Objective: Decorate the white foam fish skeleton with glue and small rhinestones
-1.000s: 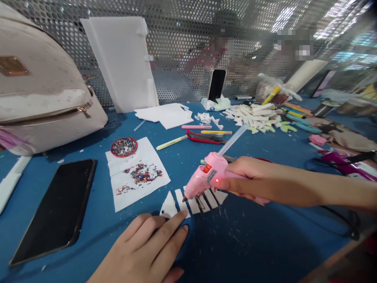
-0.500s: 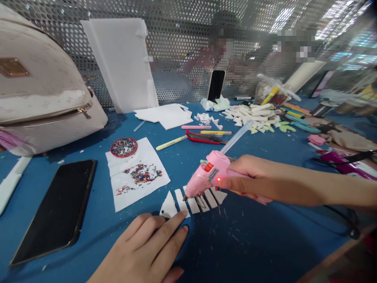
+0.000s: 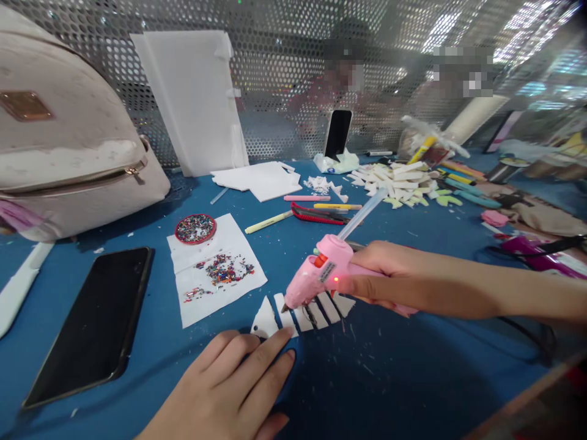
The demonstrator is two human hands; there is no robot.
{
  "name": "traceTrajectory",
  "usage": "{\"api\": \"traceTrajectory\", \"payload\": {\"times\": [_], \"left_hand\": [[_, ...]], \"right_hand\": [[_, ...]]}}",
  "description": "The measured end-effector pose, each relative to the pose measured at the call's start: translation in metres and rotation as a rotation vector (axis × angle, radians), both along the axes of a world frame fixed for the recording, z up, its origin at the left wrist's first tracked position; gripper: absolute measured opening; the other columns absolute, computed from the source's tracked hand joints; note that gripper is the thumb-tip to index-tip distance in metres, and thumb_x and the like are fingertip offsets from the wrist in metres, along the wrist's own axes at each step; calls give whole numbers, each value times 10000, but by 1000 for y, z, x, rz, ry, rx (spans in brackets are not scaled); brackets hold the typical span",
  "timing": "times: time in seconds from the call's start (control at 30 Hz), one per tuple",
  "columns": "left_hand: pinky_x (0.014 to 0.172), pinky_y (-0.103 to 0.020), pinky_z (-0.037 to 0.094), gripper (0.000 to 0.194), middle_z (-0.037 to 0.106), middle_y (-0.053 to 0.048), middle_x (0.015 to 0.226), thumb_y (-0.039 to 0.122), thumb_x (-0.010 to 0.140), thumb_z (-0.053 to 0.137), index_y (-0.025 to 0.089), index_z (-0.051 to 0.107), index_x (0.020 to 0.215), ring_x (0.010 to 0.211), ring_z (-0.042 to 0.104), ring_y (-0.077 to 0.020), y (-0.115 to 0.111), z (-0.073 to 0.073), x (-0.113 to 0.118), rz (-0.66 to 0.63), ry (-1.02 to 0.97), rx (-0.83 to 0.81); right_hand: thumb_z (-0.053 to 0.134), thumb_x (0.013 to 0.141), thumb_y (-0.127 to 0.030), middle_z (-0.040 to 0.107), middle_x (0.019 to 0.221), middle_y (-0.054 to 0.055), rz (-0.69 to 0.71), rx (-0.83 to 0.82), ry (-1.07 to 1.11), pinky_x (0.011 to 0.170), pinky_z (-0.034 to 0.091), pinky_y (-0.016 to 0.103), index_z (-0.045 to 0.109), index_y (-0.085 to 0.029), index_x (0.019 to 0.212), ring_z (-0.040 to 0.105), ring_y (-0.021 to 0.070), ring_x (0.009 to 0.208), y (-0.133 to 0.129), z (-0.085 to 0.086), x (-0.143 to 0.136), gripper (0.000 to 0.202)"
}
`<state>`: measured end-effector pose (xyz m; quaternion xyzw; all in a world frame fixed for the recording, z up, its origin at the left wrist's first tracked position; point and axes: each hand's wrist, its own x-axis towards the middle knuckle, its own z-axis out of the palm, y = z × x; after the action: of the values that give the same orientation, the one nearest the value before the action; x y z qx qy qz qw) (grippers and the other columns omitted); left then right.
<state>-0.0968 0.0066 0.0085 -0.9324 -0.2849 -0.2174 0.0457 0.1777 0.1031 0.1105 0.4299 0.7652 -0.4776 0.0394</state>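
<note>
Left of centre, a red-rimmed dish (image 3: 196, 243) holds small multicoloured beads (image 3: 195, 228), and more lie loose on the white paper (image 3: 236, 238). At centre, the right hand (image 3: 373, 281) is wrapped around a pink glue gun (image 3: 321, 276), its nozzle (image 3: 285, 309) at a white strip (image 3: 287, 320); lower centre, the left hand (image 3: 233, 379), loosely spread, touches that strip

On the table's (image 3: 394, 385) left, a backpack (image 3: 68, 140), with a phone (image 3: 92, 318) in front. Right of the phone, paper (image 3: 243, 244) with beads (image 3: 224, 269) on it. Next, a row of pieces (image 3: 279, 302) partly under the glue gun (image 3: 309, 282) in the right hand (image 3: 378, 278). Behind, a knife (image 3: 314, 214) by pens (image 3: 270, 221); farther back, a pile of scraps (image 3: 398, 178).
</note>
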Motion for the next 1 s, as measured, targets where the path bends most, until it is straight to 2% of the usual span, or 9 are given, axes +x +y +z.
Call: {"api": "traceTrajectory", "payload": {"times": [0.4,0.73,1.0], "left_hand": [[852,-356,433,348,644,-78,1350,371,990,543,150,662,1232,950,537,-220,0,-13,0,1,-40,38],[873,-364,423,378,619,-82,1385,367,1023,468,143,638,1276,973,538,-226,0,-13,-1,4,-32,13],[860,-354,455,407,613,-88,1383,408,982,547,158,619,1295,1005,534,-225,-1,-12,-1,9,-13,-5]], "right_hand": [[444,951,-638,440,524,-32,6,-17,-36,490,304,227,461,-179,642,435,102,487,3,2,-2,553],[478,929,-645,454,518,-35,-46,-23,-71,483,318,223,520,-172,695,445,107,472,1,3,3,529],[500,927,-639,466,504,-35,-43,-16,-26,455,307,220,597,-158,724,449,104,445,-1,-4,12,531]]}}
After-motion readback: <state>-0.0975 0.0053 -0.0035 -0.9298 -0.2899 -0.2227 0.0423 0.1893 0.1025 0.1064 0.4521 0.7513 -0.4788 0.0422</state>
